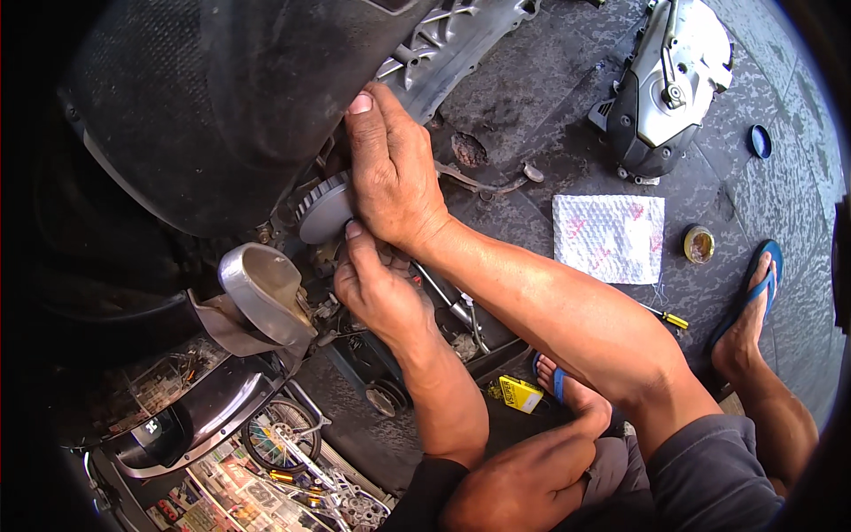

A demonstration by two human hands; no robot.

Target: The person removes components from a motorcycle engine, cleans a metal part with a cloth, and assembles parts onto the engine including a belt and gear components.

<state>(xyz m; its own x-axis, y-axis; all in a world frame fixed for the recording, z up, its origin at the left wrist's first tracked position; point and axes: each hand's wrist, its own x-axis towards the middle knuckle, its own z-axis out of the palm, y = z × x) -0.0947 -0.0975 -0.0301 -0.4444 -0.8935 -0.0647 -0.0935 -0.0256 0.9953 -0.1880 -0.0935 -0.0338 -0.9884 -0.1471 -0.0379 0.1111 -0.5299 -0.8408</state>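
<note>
At the scooter's black body (pixel 230 97), my right hand (pixel 394 177) is closed beside a finned metal disc (pixel 324 210), its thumb reaching up along a dark panel's edge; what its fingers grip is hidden. Below it, my left hand (pixel 381 288) has its thumb on the disc's rim and its fingers curled beneath. A curved silver metal fitting (pixel 261 288) sits left of my left hand, and a cast metal housing (pixel 439 49) is above my right hand.
On the dark floor lie a detached engine cover (pixel 665 106), blue lid (pixel 760 141), white patterned cloth (pixel 607 239), open jar (pixel 698 244), yellow-handled screwdriver (pixel 674 319) and yellow box (pixel 520 393). My sandalled feet are at the right and bottom. Newspaper (pixel 222 501) lies at lower left.
</note>
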